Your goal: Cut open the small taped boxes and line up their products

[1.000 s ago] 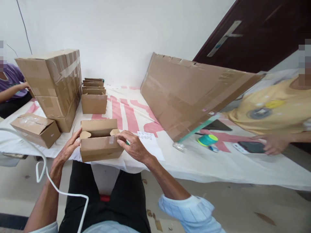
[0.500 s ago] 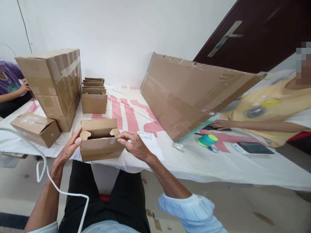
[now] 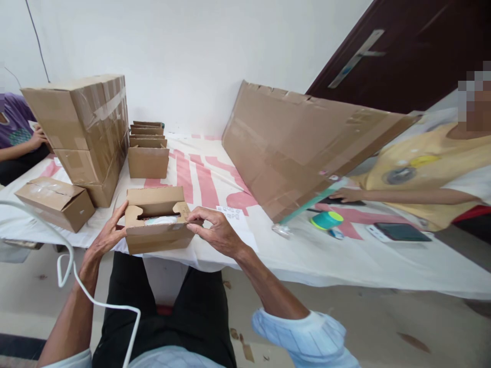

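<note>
A small cardboard box (image 3: 157, 241) stands near the table's front edge with its lid raised at the back. Its two side flaps are folded inward over the opening, and something white and light-coloured (image 3: 163, 220) shows inside; I cannot make out what it is. My left hand (image 3: 109, 232) grips the box at its left end, fingers along the side and thumb towards the front corner. At the right end, my right hand (image 3: 215, 230) pinches the box by the flap and upper edge.
Tall taped cartons (image 3: 90, 128) and a closed box (image 3: 56, 202) stand left; several open boxes (image 3: 148, 161) are lined up behind. A cardboard panel (image 3: 291, 148) leans at right, beside a teal tape roll (image 3: 326, 220) and a device (image 3: 401, 232). People sit at both sides. A white cable (image 3: 95, 302) hangs in front.
The box's side flaps have gone down flatter over the opening, and the light-coloured contents now show. Both hands stay at the box's ends.
</note>
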Demonstrator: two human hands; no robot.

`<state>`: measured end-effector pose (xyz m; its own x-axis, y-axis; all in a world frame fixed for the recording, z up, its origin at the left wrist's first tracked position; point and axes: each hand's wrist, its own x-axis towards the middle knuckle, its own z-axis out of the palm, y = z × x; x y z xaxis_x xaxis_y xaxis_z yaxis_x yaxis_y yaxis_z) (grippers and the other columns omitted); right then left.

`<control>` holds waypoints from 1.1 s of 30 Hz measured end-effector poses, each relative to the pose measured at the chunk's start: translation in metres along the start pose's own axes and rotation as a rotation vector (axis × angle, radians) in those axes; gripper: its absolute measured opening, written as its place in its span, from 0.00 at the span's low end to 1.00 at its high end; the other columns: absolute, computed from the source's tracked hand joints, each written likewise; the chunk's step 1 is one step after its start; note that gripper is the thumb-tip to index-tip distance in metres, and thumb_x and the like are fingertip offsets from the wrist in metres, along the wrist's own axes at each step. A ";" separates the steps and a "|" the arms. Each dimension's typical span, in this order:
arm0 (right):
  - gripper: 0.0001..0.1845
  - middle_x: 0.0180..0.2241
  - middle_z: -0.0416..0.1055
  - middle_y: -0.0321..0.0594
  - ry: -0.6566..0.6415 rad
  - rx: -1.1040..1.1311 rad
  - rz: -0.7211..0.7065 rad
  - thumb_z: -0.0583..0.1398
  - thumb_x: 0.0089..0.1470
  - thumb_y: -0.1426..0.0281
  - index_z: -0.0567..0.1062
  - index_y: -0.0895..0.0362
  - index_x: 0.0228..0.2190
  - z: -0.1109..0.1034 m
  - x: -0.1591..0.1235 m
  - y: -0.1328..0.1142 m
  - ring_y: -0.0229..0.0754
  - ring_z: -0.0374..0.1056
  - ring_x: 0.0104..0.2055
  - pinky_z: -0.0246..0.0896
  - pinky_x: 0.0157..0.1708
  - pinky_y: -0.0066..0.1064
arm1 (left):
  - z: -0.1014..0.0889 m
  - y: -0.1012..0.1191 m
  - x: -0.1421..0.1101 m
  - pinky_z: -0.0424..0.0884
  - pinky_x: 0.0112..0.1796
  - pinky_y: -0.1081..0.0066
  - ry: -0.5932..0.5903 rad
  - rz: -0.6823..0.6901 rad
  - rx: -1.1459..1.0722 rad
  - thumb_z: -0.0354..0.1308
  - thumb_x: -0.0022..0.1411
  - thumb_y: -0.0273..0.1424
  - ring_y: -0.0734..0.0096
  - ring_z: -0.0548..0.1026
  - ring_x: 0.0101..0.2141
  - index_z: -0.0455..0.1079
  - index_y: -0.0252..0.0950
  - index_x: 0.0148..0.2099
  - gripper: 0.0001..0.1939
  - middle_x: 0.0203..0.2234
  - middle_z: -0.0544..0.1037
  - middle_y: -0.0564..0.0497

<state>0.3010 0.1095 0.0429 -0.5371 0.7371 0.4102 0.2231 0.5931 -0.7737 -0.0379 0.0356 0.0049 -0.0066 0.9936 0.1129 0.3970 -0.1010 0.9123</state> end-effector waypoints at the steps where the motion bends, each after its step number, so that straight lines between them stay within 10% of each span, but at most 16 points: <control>1: 0.05 0.34 0.80 0.40 0.004 -0.002 0.001 0.64 0.60 0.66 0.80 0.52 0.33 0.000 0.000 0.000 0.44 0.73 0.37 0.71 0.41 0.35 | 0.000 -0.001 0.000 0.76 0.62 0.49 -0.001 0.001 -0.007 0.67 0.63 0.55 0.34 0.54 0.76 0.49 0.45 0.82 0.54 0.81 0.49 0.44; 33: 0.15 0.38 0.85 0.42 0.032 0.119 0.091 0.63 0.63 0.57 0.86 0.53 0.37 0.007 0.014 0.025 0.49 0.80 0.42 0.76 0.44 0.38 | 0.002 -0.004 0.002 0.73 0.65 0.50 0.013 -0.016 -0.012 0.65 0.66 0.51 0.38 0.53 0.77 0.49 0.44 0.82 0.51 0.81 0.48 0.45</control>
<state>0.2931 0.1318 0.0260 -0.4925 0.7970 0.3495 0.1704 0.4821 -0.8594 -0.0374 0.0384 0.0006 -0.0247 0.9944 0.1028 0.3861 -0.0854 0.9185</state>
